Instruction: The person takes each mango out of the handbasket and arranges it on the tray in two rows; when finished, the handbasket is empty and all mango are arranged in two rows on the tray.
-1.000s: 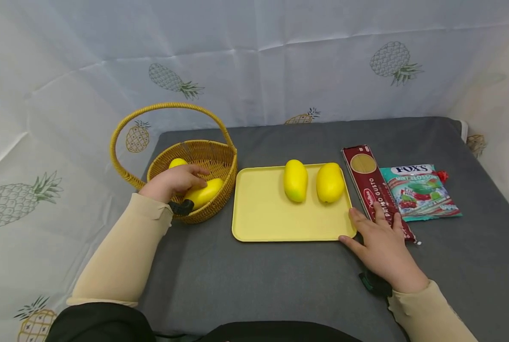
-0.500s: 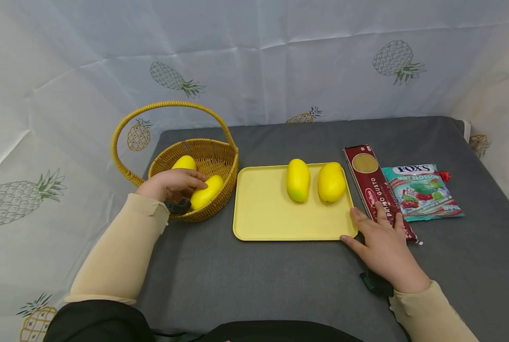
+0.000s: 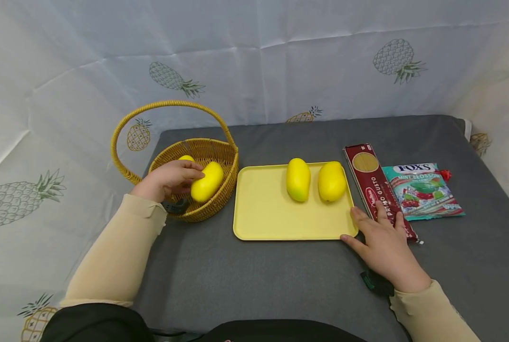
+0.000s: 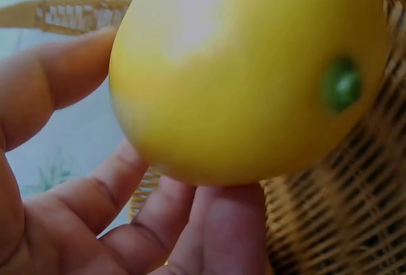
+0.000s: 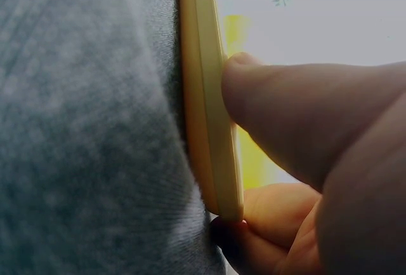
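Inside the wicker basket (image 3: 215, 148), my left hand (image 3: 166, 178) holds a yellow mango (image 3: 207, 182) between thumb and fingers. The left wrist view shows the mango's green stem spot (image 4: 343, 84) and the fingers (image 4: 162, 214) under it. A second mango (image 3: 187, 158) sits in the basket, partly hidden by that hand. Two more mangoes lie on the yellow tray (image 3: 260, 204), one left (image 3: 298, 179) and one right (image 3: 331, 181). My right hand (image 3: 384, 247) lies spread at the tray's front right corner, thumb on the rim, other fingers over a dark red pasta pack (image 3: 370, 178).
Right of the pasta pack lies a turquoise Fox's candy bag (image 3: 423, 192). The basket's tall handle (image 3: 173, 103) arches above it. Grey cloth (image 3: 254, 280) covers the table, and a white pineapple-print curtain (image 3: 254, 71) hangs behind and to the left.
The left hand has shifted slightly left, gripped the mango and raised it a little in the basket. The second mango there has come partly into sight. The right hand has stayed still.
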Motion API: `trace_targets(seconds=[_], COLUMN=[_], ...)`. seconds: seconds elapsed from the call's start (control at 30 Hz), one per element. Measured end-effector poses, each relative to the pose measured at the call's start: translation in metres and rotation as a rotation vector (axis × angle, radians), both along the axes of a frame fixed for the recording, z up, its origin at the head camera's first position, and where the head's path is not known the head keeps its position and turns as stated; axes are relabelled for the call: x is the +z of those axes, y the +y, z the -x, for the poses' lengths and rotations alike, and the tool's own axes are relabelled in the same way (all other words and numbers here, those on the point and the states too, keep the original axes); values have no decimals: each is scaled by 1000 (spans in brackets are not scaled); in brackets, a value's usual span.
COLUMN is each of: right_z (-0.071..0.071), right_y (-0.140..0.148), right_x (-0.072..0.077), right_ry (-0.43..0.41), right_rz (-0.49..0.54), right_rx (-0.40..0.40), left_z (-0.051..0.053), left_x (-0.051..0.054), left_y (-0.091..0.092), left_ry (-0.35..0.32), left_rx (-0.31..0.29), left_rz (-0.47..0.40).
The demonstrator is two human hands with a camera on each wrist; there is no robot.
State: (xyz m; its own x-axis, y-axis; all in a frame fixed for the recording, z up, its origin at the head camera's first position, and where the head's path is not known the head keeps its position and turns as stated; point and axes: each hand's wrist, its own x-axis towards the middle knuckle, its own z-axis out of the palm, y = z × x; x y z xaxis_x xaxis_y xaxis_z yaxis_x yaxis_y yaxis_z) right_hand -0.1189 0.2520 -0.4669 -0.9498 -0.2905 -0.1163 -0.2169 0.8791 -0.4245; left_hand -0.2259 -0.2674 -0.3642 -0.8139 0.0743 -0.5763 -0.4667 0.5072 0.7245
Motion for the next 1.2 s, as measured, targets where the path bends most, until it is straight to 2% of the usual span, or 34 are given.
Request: trace_targets(seconds=[0.23,0.43,0.5,0.7,0.77,0.87,0.97,1.07,1.2], right_z=[1,1,1,1,1,1,0,1,1], right_y=[0,1,1,1,0,0,2,2,0], right_x=[0,-1,-1,-2,-2,-2,-1,-1,-3], right_ry=[-1,2,2,-4,-9,-17,-18,-13,-4], right_rz=[4,8,6,1,-1,-6,-9,-6,4], right_rx=[-2,1,1,0,-2,-3,-5,-5,0], left_z=[-10,-25,-31,-54,-63,-74,-82,-89,-95], left_x=[17,29,32,39,38,28,8,-14,-37], left_y=[2,7,11,33,44,68,102,139,177], left_ry=[102,168,200,327,379,451,476,444,368], left_rx=[77,182,219,287,311,370,431,471,433], left_rz=[6,-34,-99,-478,-565,-631,-648,-644,-599])
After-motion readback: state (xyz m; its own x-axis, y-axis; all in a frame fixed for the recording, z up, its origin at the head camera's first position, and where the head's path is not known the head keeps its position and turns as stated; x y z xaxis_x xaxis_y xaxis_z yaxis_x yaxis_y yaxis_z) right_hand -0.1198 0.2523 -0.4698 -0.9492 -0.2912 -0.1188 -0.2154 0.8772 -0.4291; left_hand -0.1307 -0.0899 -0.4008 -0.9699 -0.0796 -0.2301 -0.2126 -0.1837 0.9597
